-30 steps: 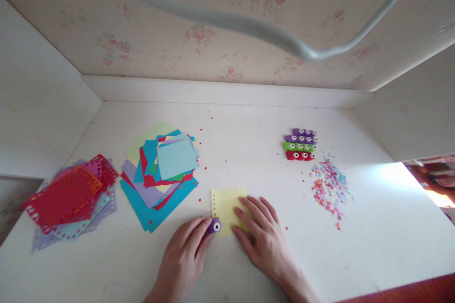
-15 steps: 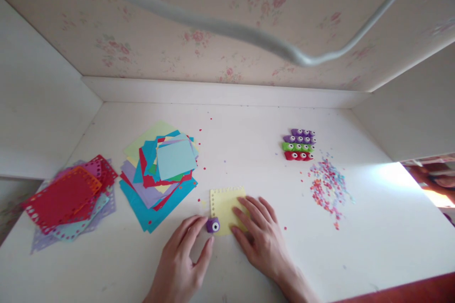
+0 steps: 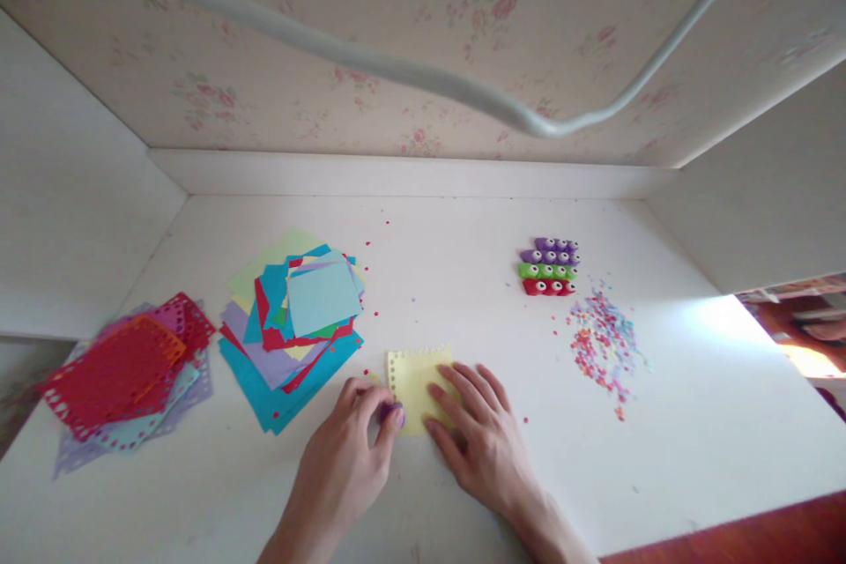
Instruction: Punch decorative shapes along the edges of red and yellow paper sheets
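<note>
A small yellow sheet of paper (image 3: 416, 379) lies in front of me, with a row of punched holes down its left side and a notched top edge. My left hand (image 3: 347, 454) grips a small purple craft punch (image 3: 391, 408) at the sheet's lower left edge. Its thumb covers the white button on top. Flat on the right part of the sheet rests my right hand (image 3: 486, 432), fingers spread and holding the paper against the table.
Left of the sheet sits a pile of coloured paper (image 3: 323, 295); farther left are punched sheets (image 3: 125, 370). Several purple, green and red punches (image 3: 550, 269) stand in rows at right, near scattered confetti (image 3: 601, 339). A grey cable (image 3: 397, 66) crosses the view above.
My left fingers have closed around the purple punch, and the thumb has come onto its button. The right hand stays on the yellow sheet. The view has shifted slightly.
</note>
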`<state>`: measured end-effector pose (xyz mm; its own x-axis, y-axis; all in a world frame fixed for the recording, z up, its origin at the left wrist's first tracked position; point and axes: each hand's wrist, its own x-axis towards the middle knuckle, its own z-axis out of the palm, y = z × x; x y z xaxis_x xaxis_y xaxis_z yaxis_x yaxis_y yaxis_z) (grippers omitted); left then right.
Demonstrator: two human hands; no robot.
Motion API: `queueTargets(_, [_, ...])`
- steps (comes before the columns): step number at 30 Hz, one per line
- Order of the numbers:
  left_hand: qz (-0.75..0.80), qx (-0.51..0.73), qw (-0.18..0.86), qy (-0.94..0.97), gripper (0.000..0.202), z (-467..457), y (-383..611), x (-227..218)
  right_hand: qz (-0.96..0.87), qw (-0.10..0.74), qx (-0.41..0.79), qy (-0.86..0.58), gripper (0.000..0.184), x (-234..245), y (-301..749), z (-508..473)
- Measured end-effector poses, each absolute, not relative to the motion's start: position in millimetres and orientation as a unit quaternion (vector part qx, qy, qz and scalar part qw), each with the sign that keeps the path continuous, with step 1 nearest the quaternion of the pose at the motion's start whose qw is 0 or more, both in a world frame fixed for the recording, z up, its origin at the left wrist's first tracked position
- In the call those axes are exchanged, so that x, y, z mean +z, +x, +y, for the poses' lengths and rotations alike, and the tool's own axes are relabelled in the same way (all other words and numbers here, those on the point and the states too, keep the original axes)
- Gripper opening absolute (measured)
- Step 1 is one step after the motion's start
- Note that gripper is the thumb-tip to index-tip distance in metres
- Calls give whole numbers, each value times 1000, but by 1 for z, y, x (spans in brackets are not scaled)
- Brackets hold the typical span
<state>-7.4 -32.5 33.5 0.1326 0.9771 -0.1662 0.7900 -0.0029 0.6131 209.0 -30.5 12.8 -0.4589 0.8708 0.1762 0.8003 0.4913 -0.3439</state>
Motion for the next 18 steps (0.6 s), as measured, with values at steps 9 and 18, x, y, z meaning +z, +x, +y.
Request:
queueTargets(9, [639,45,342,687,5,-10,-3,43,-847,168,110,-493,32,12,209,-32])
queueTargets(18, [597,157,346,707,23,-28,-33,37,-839,195,116,-495,32,10,211,-36])
